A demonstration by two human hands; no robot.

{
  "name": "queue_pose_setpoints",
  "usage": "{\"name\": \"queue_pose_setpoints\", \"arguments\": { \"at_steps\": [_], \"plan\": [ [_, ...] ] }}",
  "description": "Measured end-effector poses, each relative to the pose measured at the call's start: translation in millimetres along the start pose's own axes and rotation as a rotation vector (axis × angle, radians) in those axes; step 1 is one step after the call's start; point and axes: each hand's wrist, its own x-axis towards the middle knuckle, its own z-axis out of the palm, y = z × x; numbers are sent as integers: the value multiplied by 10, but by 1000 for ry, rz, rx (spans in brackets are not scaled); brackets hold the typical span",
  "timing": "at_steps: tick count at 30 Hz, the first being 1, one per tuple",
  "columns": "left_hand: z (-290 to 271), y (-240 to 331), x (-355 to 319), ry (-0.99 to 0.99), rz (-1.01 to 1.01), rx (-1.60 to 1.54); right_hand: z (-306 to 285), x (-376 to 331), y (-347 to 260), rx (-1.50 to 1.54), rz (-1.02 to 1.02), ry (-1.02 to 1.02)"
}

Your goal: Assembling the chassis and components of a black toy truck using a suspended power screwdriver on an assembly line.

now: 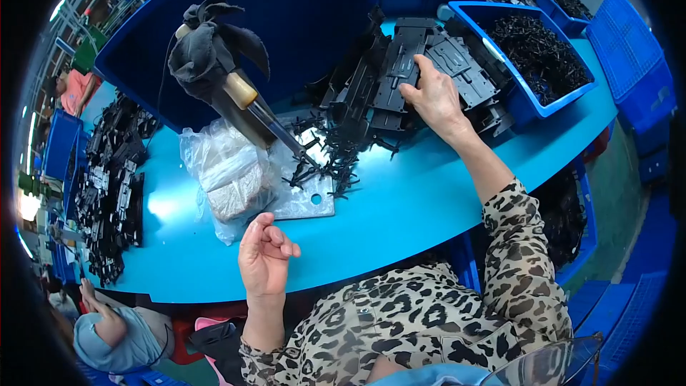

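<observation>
My right hand (437, 100) reaches over a batch of black moulded plastic panels (402, 64) at the back right. Its thumb and forefinger are apart and rest on one panel; the other fingertips are partly hidden. My left hand (266, 257) is raised above the table's near edge, with loosely bent fingers and nothing visible in it. Beyond it lies a bundle wrapped in clear plastic (232, 171) beside a flat plate with a round hole (304, 206). Small black branched plastic parts (341, 168) are heaped between the bundle and the panels.
A slanting metal rod (275, 123) with dark cloth (204, 57) tied round it stands over the bundle. A blue bin (532, 75) of small black parts borders the panels. Black parts (111, 179) cover the table's left end. Another person (125, 332) sits at lower left.
</observation>
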Motion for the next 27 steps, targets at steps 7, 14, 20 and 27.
{"name": "queue_pose_setpoints", "arguments": {
  "at_steps": [7, 14, 20, 27],
  "plan": [
    [16, -39, -28, 7, -30, 0, 17, -58, -101, 711, 74, 66],
    [82, -144, -68, -20, -83, 7, -274, -338, -361, 1215, -67, 65],
    [210, -273, -43, -124, -239, 17, -400, -739, -583, 1262, -220, -490],
    [411, -284, -51, -343, -365, 85, 23, -940, -810, 894, -848, -849]
  ]
}}
